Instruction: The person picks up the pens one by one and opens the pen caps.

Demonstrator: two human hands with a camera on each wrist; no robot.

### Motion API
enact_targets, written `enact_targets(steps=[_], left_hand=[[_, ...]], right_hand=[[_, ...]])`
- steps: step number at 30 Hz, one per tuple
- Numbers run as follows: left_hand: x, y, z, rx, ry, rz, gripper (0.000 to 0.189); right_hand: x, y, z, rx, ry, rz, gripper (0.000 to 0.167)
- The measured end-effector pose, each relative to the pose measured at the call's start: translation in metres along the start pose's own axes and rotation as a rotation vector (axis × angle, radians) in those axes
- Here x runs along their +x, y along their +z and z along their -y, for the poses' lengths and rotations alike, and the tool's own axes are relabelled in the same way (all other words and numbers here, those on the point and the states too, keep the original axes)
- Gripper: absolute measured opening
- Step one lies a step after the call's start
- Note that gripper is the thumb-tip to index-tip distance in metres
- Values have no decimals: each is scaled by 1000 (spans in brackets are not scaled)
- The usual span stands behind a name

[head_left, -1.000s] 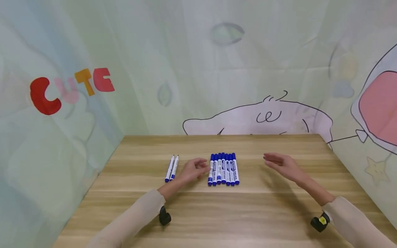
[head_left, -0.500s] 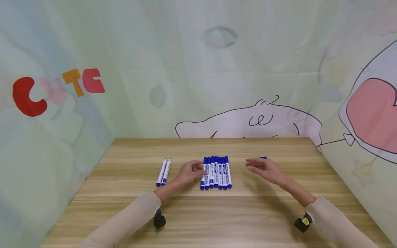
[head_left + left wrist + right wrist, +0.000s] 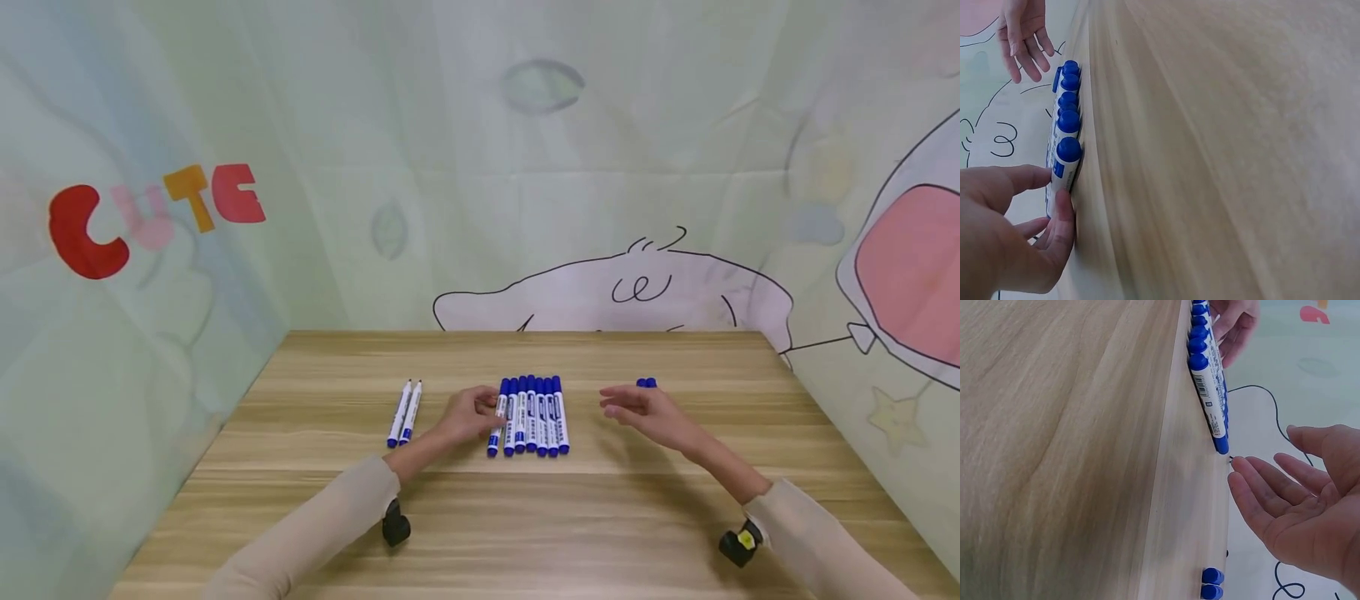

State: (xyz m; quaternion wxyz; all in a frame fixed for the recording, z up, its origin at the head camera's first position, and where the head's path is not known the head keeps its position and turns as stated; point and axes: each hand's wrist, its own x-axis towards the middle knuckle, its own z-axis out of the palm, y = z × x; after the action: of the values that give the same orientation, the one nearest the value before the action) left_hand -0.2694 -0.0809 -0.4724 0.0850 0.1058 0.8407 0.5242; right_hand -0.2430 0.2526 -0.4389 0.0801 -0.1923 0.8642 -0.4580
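Note:
Several white markers with blue caps lie side by side in a row at the middle of the table. My left hand pinches the leftmost marker between thumb and fingers; a narrow gap separates this marker from its neighbours. To the right of the row, my right hand hovers over the table with fingers spread and nothing in them, its palm facing the row in the right wrist view. Just beyond it, two small blue caps sit together, partly hidden by the hand in the head view.
Two uncapped markers with dark tips lie together left of my left hand. The wooden table ends at a printed curtain behind and at both sides.
My left hand has moved right onto the end marker and shifted it slightly left, away from the row. My right hand has come closer to the row, uncovering the two blue caps.

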Motion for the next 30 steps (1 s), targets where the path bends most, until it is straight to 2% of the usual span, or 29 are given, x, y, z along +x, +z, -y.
enact_targets(steps=[6,13,16,23,27,30], left_hand=[[-5,-9,0,-2,-37,16,57],[-6,-20,3,80,-79,44,45],[-6,-21,3,144,-69,48,39],[-7,-22,3,295,24,52,30],[-9,-22,6,282,55,10,25],[-10,-23,8,214,64,-58,25]], right_hand=[[-1,2,-3,4,-11,10,43],[-1,1,-7,37,3,27,44],[-1,0,-8,50,4,25,43],[0,1,-8,58,1,30,42],[-1,1,-6,58,12,39,42],[-1,1,-6,53,15,44,42]])
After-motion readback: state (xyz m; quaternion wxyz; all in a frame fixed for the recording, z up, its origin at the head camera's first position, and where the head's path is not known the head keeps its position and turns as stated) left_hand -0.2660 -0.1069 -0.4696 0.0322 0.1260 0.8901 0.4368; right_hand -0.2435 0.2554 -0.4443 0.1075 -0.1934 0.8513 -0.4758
